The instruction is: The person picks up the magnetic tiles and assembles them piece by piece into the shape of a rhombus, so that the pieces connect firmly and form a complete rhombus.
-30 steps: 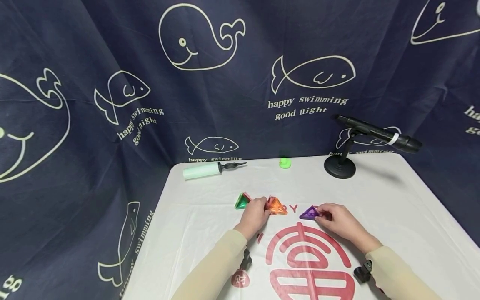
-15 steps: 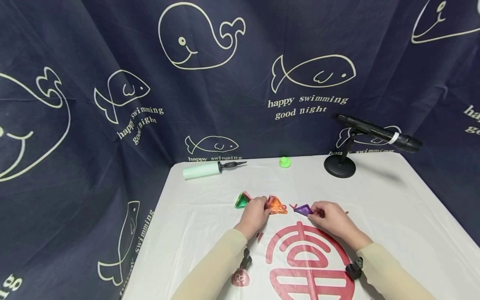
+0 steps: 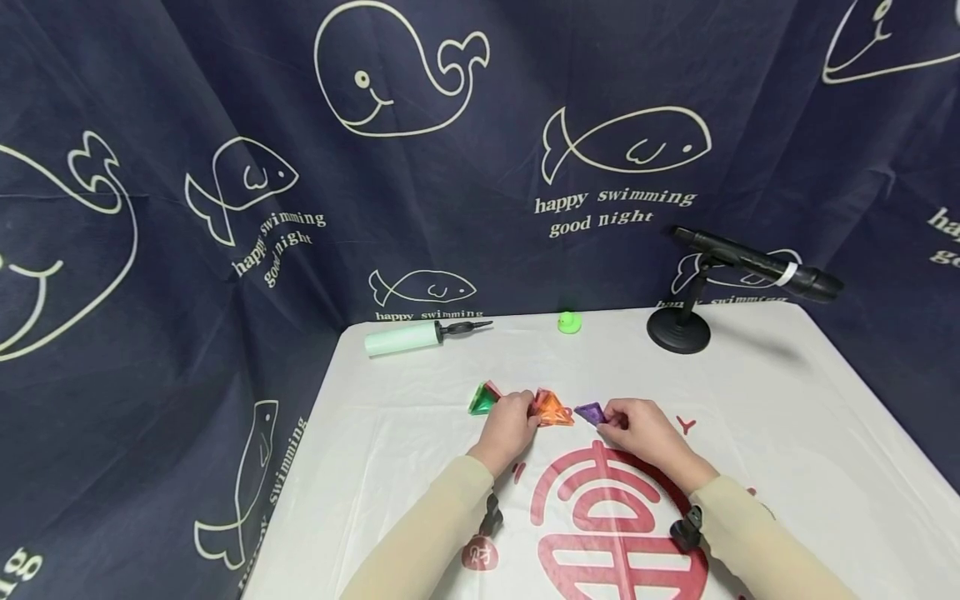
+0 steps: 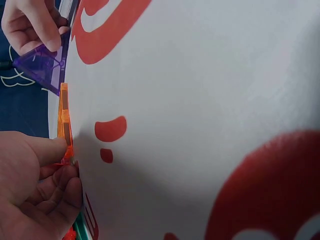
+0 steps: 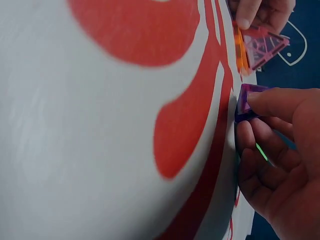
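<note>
Between thumb and fingers, my left hand (image 3: pixel 510 425) pinches the left end of an orange translucent triangular magnetic tile (image 3: pixel 553 410). A pink triangular tile (image 5: pixel 265 45) stands against the orange one in the right wrist view. On the other side of that hand is a green triangular tile (image 3: pixel 482 400) with a red edge beside it, partly hidden. My right hand (image 3: pixel 641 433) pinches a purple triangular tile (image 3: pixel 589 412) by its right side. Its tip points at the orange tile, a small gap apart in the head view.
A pale green hand pump (image 3: pixel 405 338) lies at the back left of the white tablecloth (image 3: pixel 405 467). A green toy duck (image 3: pixel 569 322) sits at the back edge. At the back right stands a black microphone on a round-based stand (image 3: pixel 678 331). A dark curtain (image 3: pixel 450 208) hangs behind.
My right hand has moved left with the purple tile, bringing it close to the orange one. The left hand has stayed in place on the orange tile.
</note>
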`<state>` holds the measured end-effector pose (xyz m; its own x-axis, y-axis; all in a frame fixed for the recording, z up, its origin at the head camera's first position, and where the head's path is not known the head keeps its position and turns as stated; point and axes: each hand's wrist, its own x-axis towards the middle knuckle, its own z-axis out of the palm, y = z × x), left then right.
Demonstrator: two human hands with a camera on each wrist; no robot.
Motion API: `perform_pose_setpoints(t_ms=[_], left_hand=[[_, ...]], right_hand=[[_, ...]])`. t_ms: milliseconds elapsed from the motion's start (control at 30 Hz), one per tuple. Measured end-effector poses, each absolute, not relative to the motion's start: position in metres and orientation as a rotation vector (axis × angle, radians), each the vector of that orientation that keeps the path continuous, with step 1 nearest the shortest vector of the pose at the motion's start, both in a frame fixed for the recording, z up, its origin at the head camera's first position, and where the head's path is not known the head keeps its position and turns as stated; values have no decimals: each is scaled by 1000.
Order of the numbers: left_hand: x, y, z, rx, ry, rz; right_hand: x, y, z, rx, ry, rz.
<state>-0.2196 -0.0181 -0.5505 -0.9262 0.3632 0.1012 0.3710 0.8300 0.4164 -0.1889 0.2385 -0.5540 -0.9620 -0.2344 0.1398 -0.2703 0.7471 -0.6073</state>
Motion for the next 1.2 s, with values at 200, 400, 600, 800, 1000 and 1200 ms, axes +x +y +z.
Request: perform_pose_setpoints(t_ms=[200, 400, 600, 800, 1000, 1200], left_hand=[[-221, -18, -552, -602, -2987, -684], [-221, -18, -550, -608, -2988, -698], [-221, -19, -551, -608, -2985, -705], [-222, -19, -550, -617, -2975, -708], [-222, -19, -552, -618, -2972, -694], [-223, -19, -553, -619, -2978, -710]], right_hand=[[-191, 226, -554, 391, -2893, 1045], [-193, 217, -552, 396, -2880, 1070], [-195, 213, -553, 370, -2897, 1058], [-196, 208, -551, 378, -2889, 1057], [-200, 201, -552, 408, -2861, 1032], [-203, 195, -552, 372, -2856, 1029]])
